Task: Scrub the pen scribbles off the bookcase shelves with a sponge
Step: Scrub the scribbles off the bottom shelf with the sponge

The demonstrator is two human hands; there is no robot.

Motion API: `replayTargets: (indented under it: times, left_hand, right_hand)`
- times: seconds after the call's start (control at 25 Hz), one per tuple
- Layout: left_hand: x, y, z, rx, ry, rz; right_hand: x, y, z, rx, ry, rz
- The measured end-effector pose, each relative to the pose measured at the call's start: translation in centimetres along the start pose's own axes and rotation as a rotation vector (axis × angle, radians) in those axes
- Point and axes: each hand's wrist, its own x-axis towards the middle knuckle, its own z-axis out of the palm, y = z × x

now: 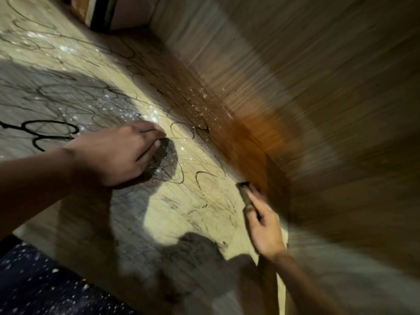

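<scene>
- The shelf [127, 219] is a pale wood-grain board running from the lower left to the upper right corner, with a front edge at the lower left above a dark speckled floor [34, 280].
- Pen scribbles [52, 130] cover most of the shelf: thick black loops at the far left, thinner tangled lines across the middle, and fainter smears toward the right.
- None of the marks can be read as letters or words.
- White flecks, maybe droplets or foam, [127, 112] lie scattered over the scribbles in the middle of the shelf and near the back wall.
- The left hand [118, 153] rests on the shelf in the middle, knuckles up, fingers [154, 133] curled down with their tips on the wood; motion blur hides whether they pinch anything.
- Open shelf lies between the two hands, crossed by shadows.
- The right hand [263, 226] is near the back right corner, its fingers curled round a small dark sponge [246, 193] and pinching it.
- The sponge's far end touches the shelf just beside the joint with the back wall [306, 87].
- The wall meets a side panel [341, 212] at the right, closing off room there.
- At the top, a blurred light and dark object [118, 12] stands at the far end of the shelf.
</scene>
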Motion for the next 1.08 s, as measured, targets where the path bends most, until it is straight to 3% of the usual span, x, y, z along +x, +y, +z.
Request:
replayTargets:
  times: [0.12,0.16,0.2,0.32,0.4,0.44,0.56,0.6,0.76,0.84,0.88,1.0,1.08]
  left_hand:
    - [0.2,-0.1,0.1,-0.006,-0.032,-0.032]
    - [0.2,-0.2,0.1,0.001,-0.045,-0.048]
    - [0.2,-0.2,0.1,0.011,-0.056,-0.06]
    - [-0.3,0.4,-0.4,0.036,-0.065,-0.073]
    - [-0.8,1.1,-0.6,0.06,-0.025,-0.054]
    - [-1.1,1.1,-0.6,0.068,-0.011,-0.063]
    - [-1.4,0.5,-0.3,0.077,-0.027,-0.129]
    - [-1.4,0.4,-0.1,0.087,-0.04,-0.138]
    - [-2.5,0.6,-0.3,0.143,-0.009,-0.127]
    - [-3.1,0.9,-0.5,0.155,0.017,-0.069]
    - [-3.4,1.2,-0.7,0.148,0.006,-0.05]
    - [-4.3,1.0,-0.7,0.136,0.015,-0.082]
    - [-4.8,1.1,-0.8,0.137,0.042,-0.121]
  right_hand:
    - [3.4,1.8,-0.3,-0.083,0.041,0.487]
    - [4.5,0.7,0.4,-0.111,0.036,0.528]
    - [5.0,-1.3,1.5,-0.112,0.029,0.478]
    - [2.6,-6.0,3.1,0.008,-0.03,0.055]
    - [0.2,-4.4,1.8,0.04,-0.089,-0.109]
    - [-0.1,-2.6,1.0,0.039,-0.089,-0.066]
    - [1.8,-0.2,0.0,0.022,0.068,0.401]
    - [2.3,-1.3,0.4,-0.027,0.084,0.461]
    - [-1.1,-6.0,1.7,-0.011,-0.098,0.002]
    - [-3.8,-3.8,0.0,0.009,-0.156,-0.085]
    - [-4.1,-1.7,-0.5,-0.004,-0.114,-0.009]
    - [-1.9,0.6,-0.2,-0.041,0.171,0.524]
    - [-0.7,-2.0,1.3,-0.099,0.24,0.598]
